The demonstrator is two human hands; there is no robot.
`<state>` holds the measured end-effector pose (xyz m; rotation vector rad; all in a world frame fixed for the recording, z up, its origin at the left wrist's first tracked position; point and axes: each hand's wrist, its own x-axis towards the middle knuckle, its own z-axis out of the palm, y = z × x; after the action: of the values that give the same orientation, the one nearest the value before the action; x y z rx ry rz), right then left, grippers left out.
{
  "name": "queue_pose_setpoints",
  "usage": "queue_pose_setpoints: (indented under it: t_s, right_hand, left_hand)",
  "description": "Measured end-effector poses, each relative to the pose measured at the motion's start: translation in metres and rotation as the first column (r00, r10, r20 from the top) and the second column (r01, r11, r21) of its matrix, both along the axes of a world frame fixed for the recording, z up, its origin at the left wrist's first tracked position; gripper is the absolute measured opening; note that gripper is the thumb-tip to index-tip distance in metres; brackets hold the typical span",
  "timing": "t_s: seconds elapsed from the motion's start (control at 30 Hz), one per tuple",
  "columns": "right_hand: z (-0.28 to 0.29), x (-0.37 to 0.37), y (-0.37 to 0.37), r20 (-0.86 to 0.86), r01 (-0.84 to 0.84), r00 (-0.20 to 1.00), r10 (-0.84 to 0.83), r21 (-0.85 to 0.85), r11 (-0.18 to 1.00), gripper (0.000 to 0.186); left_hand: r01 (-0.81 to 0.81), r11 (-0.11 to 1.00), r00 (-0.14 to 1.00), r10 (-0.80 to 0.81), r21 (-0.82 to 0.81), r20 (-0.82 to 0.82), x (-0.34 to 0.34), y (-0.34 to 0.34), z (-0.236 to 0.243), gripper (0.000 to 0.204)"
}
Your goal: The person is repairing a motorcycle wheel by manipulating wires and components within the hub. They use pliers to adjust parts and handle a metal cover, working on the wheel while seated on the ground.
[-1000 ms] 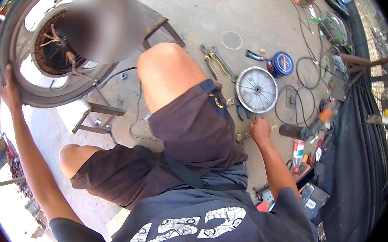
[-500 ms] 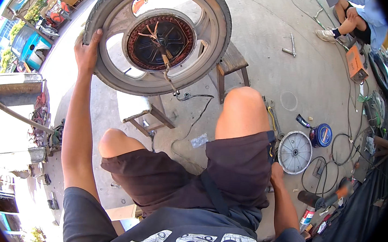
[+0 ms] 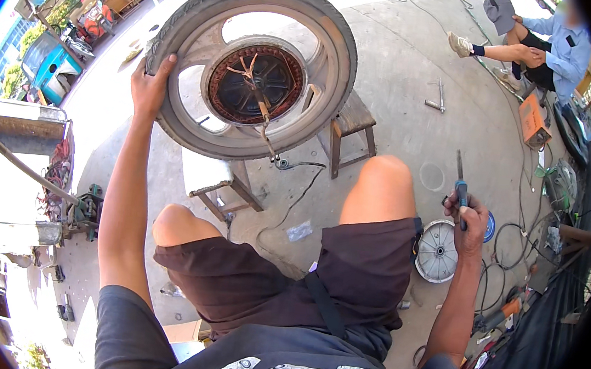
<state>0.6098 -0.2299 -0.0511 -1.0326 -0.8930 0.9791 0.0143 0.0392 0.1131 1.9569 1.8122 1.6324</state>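
Note:
My left hand [image 3: 152, 89] is closed on the left edge of a scooter wheel [image 3: 175, 109] with a black tyre and grey spokes. Its open hub motor [image 3: 255, 84] shows copper windings, and a cable with bare wire ends comes out of the middle. The wheel is above two low wooden stools, a right one [image 3: 353, 122] and a left one [image 3: 207, 176]; whether it rests on them I cannot tell. Raised over my right knee's outer side, my right hand [image 3: 473, 223] grips a blue-and-black screwdriver [image 3: 461, 190], its shaft pointing away from me.
A round metal hub cover [image 3: 437, 251] lies on the floor beside my right thigh, a blue-lidded tub [image 3: 490, 227] behind my hand. Black cables [image 3: 504, 276] coil at the right. An orange box [image 3: 533, 122] stands near a seated person [image 3: 564, 57]. A T-shaped wrench [image 3: 437, 102] lies farther off.
My right hand has come up from beside my right thigh and now shows the screwdriver. The wheel has shifted slightly right and nearer, still in my left hand.

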Motion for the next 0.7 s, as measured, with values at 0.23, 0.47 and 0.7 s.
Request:
queue_pose_setpoints:
  t_s: [0.23, 0.47, 0.7]
  right_hand:
    - [0.098, -0.034, 0.055, 0.126, -0.028, 0.992, 0.025, 0.024, 0.999, 0.016]
    - [0.084, -0.113, 0.107, 0.143, -0.145, 0.978, 0.15, -0.047, 0.988, 0.027]
    - [0.071, -0.192, 0.141, -0.569, -0.394, 0.601, 0.561, 0.4, 0.828, 0.046]
  left_hand:
    - [0.002, 1.0, 1.0, -0.002, -0.014, -0.009, 0.004, -0.005, 0.0, 0.096]
    - [-0.019, 0.999, 1.0, 0.02, 0.031, -0.015, -0.005, 0.001, -0.005, 0.089]
    - [0.037, 0.999, 0.999, -0.037, 0.002, 0.007, 0.01, -0.011, 0.004, 0.079]
